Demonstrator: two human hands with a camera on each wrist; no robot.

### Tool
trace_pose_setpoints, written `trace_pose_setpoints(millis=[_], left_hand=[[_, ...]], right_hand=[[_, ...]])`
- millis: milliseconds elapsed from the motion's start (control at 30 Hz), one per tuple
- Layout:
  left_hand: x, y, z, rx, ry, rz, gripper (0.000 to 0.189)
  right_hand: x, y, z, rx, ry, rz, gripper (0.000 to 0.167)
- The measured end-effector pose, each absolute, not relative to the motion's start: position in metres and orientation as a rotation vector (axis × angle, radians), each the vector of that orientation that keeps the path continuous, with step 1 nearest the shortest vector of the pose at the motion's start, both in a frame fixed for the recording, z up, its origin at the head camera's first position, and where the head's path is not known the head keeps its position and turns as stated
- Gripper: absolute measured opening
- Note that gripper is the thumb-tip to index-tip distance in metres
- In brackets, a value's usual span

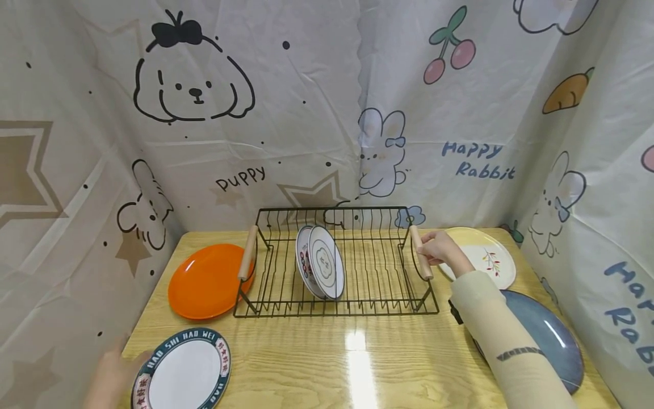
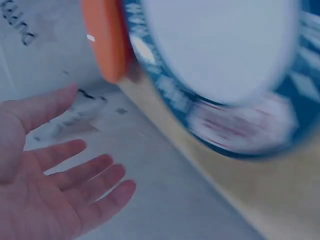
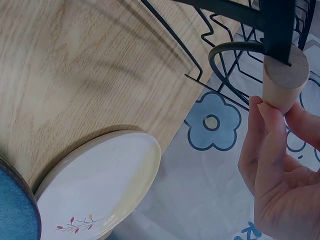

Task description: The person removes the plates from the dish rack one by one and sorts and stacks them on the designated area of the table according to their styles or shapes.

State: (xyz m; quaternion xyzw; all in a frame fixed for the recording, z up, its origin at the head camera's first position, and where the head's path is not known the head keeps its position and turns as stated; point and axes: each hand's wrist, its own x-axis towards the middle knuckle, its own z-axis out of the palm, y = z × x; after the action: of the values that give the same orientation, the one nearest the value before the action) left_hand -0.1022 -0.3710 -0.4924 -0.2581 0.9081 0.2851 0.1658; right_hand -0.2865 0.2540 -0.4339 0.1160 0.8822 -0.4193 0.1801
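Observation:
My right hand [image 1: 441,248] grips the right wooden handle [image 1: 421,255] of a black wire dish rack [image 1: 378,307]; in the right wrist view, fingers and thumb pinch the handle's end. Two patterned plates [image 1: 325,262] lean upright in the rack, left of its middle. At the lower left, my left hand [image 1: 109,372] is blurred beside a white plate with a dark green lettered rim [image 1: 184,372]. The left wrist view has this hand [image 2: 55,190] with fingers spread and nothing in them, apart from the plate.
An orange plate [image 1: 206,282] lies left of the rack. To the right are a white and yellow plate with a sprig design [image 1: 485,255] and a blue-grey plate [image 1: 541,329], partly behind my right forearm. Printed curtains [image 1: 306,113] enclose the wooden table [image 1: 301,363].

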Motion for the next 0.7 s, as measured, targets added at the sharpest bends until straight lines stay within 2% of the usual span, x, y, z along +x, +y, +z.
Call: trace_pose_setpoints(millis=[133,433,700], left_hand=[[-0.122,-0.34,-0.457,-0.556,2.783,0.843,0.088],[-0.18,-0.278,-0.42,-0.064,3.089,0.942,0.075],[-0.228,-0.222,-0.398,0.142,3.017,1.013,0.073]], right_hand=[[-0.287,0.254,-0.433,0.331,2.492,-1.179,0.041],[-0.287,0.255,-0.435,0.328,2.489,-1.181,0.042],[-0.288,0.255,-0.434,0.332,2.485,-1.197,0.041]])
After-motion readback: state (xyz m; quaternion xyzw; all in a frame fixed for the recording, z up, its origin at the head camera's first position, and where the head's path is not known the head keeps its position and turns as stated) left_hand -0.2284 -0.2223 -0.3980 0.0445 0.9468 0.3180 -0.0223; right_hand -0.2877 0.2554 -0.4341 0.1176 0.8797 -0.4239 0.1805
